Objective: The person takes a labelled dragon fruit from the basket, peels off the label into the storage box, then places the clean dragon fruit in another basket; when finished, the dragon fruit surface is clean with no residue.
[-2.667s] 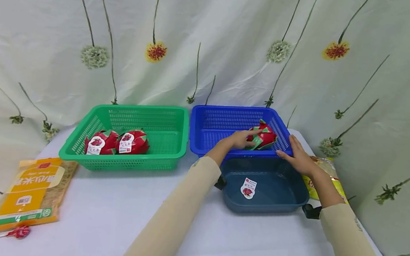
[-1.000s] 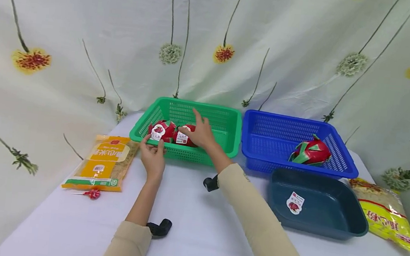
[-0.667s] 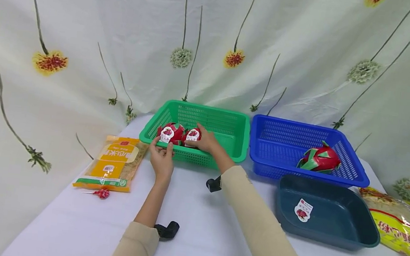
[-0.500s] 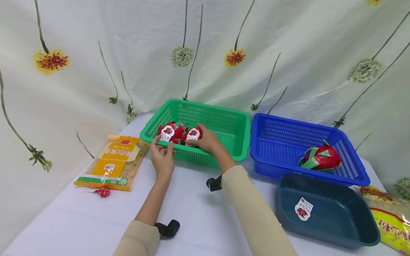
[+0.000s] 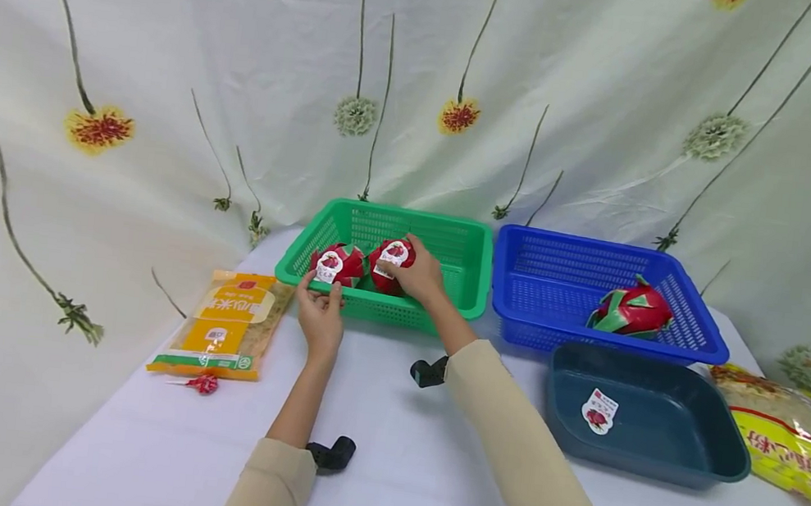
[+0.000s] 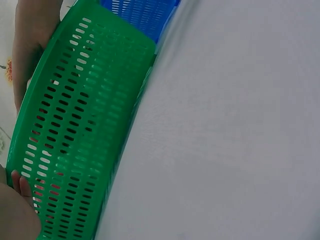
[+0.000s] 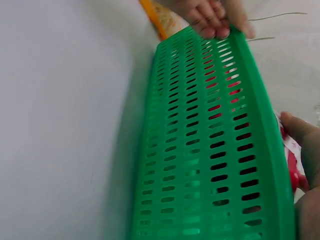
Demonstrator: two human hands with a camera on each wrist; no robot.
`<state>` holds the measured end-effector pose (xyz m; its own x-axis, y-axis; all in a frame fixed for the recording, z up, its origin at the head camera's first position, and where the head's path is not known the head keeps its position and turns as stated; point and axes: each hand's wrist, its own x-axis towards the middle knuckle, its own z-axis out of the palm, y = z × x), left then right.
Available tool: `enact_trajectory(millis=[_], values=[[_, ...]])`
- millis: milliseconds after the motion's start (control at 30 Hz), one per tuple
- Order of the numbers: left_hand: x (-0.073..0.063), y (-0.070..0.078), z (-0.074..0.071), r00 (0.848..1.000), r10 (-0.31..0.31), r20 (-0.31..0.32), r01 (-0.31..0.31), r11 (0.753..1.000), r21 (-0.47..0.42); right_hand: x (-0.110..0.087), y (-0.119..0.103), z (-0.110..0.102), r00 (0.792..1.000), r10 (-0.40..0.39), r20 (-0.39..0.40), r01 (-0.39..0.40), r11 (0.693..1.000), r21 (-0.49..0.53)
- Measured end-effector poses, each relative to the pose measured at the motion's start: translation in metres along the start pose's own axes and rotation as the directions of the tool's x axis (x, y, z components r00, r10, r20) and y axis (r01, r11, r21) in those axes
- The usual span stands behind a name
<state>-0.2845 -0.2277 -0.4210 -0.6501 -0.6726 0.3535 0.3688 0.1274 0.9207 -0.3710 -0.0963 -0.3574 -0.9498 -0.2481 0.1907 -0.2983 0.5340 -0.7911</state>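
My left hand [image 5: 320, 318] grips the front rim of the green basket [image 5: 388, 310], at its left part. Just behind that hand, inside the basket, lies a red dragon fruit [image 5: 350, 265] with green scales and a white label. My right hand [image 5: 423, 277] holds a second labelled dragon fruit [image 5: 392, 253], tilted and slightly raised, beside the first. In the right wrist view, the right hand's fingers [image 7: 298, 130] reach behind the basket's rim onto the fruit, partly hidden by the wall. Blue mesh basket [image 5: 553, 334] stands to the right, with another dragon fruit [image 5: 633, 308] in it.
A dark teal tray [image 5: 643, 463] with a loose label [image 5: 599, 412] stands before the blue basket. A yellow bag [image 5: 786, 441] lies at its right. On the left are an orange packet [image 5: 220, 324] and a red lollipop [image 5: 202, 383]. A flowered curtain [image 5: 278, 50] hangs behind.
Both hands left the blue basket and its dragon fruit and moved left to the green basket. The right hand took hold of the right dragon fruit there and raised it slightly, tilting it.
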Motion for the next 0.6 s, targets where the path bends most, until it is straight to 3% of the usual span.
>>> enact_trajectory(millis=[167, 300, 467, 600], values=[[-0.003, 0.010, 0.000, 0.999, 0.010, 0.033, -0.008, 0.999, -0.052, -0.015, -0.004, -0.025, 0.975, -0.104, -0.195, 0.126, 0.986, 0.108], [-0.011, 0.025, -0.001, 0.998, -0.001, 0.060, 0.003, 1.000, -0.029, -0.045, -0.008, -0.061, 0.945, -0.219, -0.243, 0.255, 0.959, 0.125], [-0.014, 0.027, -0.004, 0.998, -0.002, 0.061, 0.001, 1.000, 0.023, -0.104, -0.005, -0.106, 0.929, -0.352, -0.114, 0.367, 0.916, 0.164], [-0.004, 0.013, -0.004, 0.998, 0.009, 0.059, -0.009, 1.000, -0.008, -0.148, 0.005, -0.131, 0.905, -0.421, 0.056, 0.404, 0.895, 0.189]])
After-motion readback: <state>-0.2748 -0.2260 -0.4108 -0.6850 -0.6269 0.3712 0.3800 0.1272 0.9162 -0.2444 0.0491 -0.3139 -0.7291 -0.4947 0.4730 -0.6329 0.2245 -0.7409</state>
